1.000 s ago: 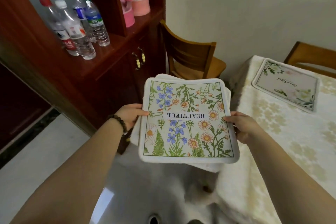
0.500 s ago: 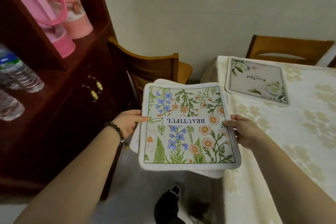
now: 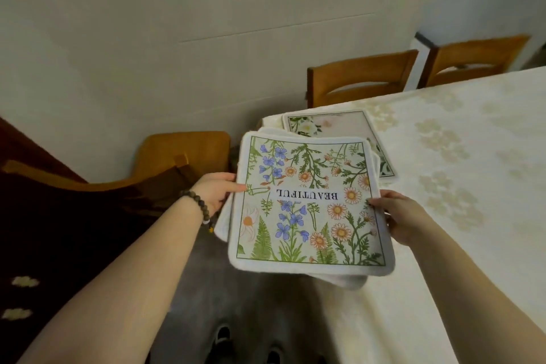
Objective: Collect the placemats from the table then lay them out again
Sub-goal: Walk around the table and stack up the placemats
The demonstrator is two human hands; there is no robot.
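I hold a stack of placemats (image 3: 307, 207) in front of me, over the table's near left edge. The top one is white-bordered with green ferns, blue and orange flowers and the word BEAUTIFUL upside down. My left hand (image 3: 217, 190) grips the stack's left edge, a bead bracelet on that wrist. My right hand (image 3: 396, 216) grips the right edge. One more placemat (image 3: 334, 124), pale with white flowers, lies flat on the table's far left corner, partly hidden behind the stack.
The table (image 3: 461, 174) carries a cream flowered cloth and fills the right side. Two wooden chairs (image 3: 362, 77) stand at its far edge against the wall. Another wooden chair (image 3: 183, 151) and a dark cabinet (image 3: 38, 216) are to the left. My shoes show on the grey floor below.
My view has swung right, away from the cabinet with bottles and pink bags, toward the table. The stack stays in both hands and now overlaps the lying placemat.
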